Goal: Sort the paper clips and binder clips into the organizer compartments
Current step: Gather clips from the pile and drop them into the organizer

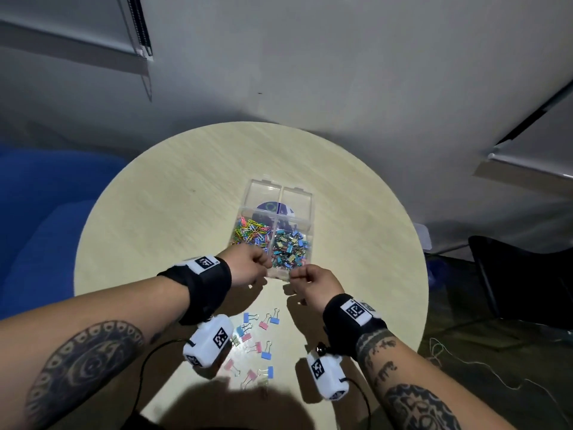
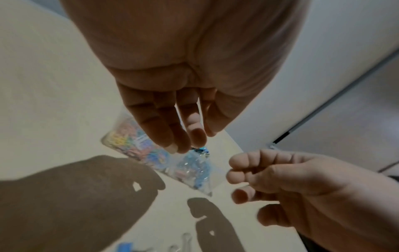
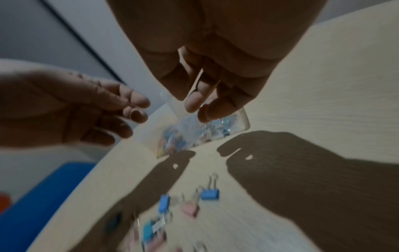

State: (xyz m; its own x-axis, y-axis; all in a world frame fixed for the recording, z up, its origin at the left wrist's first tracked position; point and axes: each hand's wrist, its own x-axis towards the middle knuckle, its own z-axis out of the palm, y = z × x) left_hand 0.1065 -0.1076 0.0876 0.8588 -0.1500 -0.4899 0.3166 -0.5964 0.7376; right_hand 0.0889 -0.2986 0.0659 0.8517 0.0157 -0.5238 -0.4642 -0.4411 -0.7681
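A clear four-part organizer (image 1: pixel 311 218) sits mid-table. Its near-left compartment holds colourful paper clips (image 1: pixel 251 232) and its near-right one small binder clips (image 1: pixel 290 248). Both hands hover at its near edge. In the left wrist view my left hand (image 2: pixel 194 143) hangs fingers-down over the organizer (image 2: pixel 190 168), with a small dark-blue binder clip (image 2: pixel 200 150) at its fingertips. My right hand (image 1: pixel 294 276) has curled fingers with the thumb near the index; anything between them is hidden. Loose blue and pink binder clips (image 1: pixel 257 346) lie on the table behind the wrists.
The round pale wooden table (image 1: pixel 173 212) is bare to the left and beyond the organizer. A blue seat (image 1: pixel 46 228) stands at the left and a dark chair (image 1: pixel 521 280) at the right. The hands' shadows fall between the organizer and the loose clips.
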